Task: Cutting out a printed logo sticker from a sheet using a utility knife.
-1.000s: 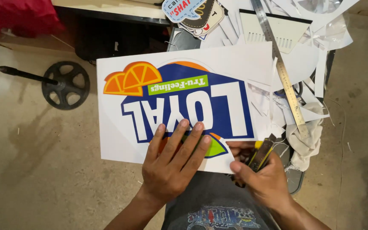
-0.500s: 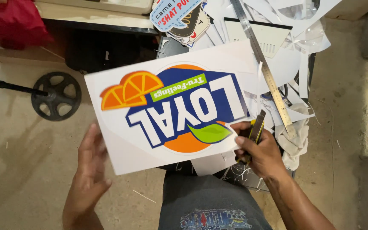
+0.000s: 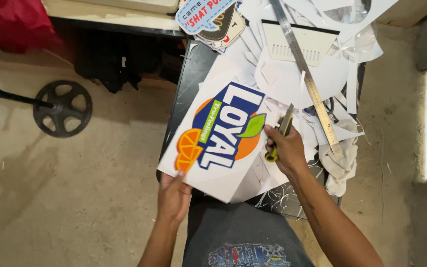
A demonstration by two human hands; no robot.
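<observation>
Sign-making workshop: steel ruler [image 3: 305, 74], paper offcuts [image 3: 292, 29] on cutting table [image 3: 193, 64], bare concrete floor [image 3: 75, 198].

Left hand [image 3: 173, 197] grips printed sheet [image 3: 221, 136] at its 7 o'clock corner; right hand [image 3: 283, 148] holds utility knife [image 3: 281, 132] at sheet's 3 o'clock edge.

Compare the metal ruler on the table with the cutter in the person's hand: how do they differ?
The metal ruler lies flat on the paper scraps, untouched; the utility knife is gripped in the right hand. The ruler is long, thin and plain silver; the knife is far shorter, with yellow on its body. Both point diagonally across the table.
</observation>
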